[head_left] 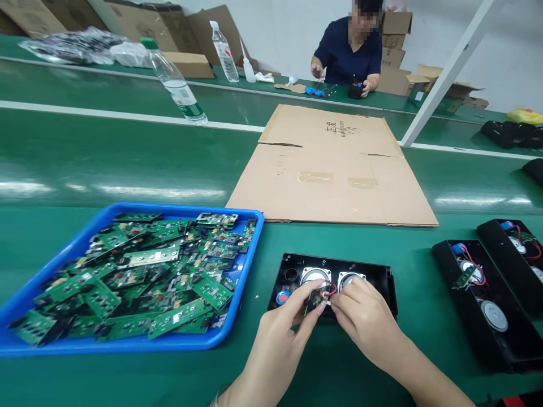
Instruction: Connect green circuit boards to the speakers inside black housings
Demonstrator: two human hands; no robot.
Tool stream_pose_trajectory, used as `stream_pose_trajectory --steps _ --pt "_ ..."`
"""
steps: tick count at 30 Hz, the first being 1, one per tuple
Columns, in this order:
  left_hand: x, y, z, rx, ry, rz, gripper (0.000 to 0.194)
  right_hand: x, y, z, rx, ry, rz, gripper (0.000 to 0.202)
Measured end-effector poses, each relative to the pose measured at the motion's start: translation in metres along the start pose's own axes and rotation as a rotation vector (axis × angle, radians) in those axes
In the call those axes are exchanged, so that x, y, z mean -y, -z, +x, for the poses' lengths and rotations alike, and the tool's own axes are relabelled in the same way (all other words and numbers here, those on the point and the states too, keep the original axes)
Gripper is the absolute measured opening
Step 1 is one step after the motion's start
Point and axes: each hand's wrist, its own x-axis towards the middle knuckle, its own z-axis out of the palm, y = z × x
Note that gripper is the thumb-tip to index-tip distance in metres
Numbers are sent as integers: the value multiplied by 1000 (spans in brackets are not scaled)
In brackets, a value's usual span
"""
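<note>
Already speakers (pixel 314 276) sit in housing (pixel 382 270); circuit board (pixel 313 301) unseated, pinched in your left hand (pixel 278 333), right hand's (pixel 369 316) fingertips pressed together near red wires (pixel 332 290).

This is a factory assembly workshop: a long green workbench (pixel 348 240), a blue tray (pixel 253 265) heaped with circuit boards (pixel 173 319), black speaker housings (pixel 500 345) with wiring exposed, cardboard boxes (pixel 394 59) against the wall, and a person (pixel 348 53) working across the bench.
</note>
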Motion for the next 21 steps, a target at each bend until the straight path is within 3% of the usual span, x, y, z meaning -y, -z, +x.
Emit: stream_pose_trajectory --steps 9,15,21 --pt "9 -8 -1 -38 -271 232 30 0 -10 -3 -48 45 -112 25" --pt "2 -3 1 24 -263 155 28 -3 -2 -2 -7 -138 72 21" --pt "1 -4 3 27 -240 88 25 -3 2 2 39 -171 177 16"
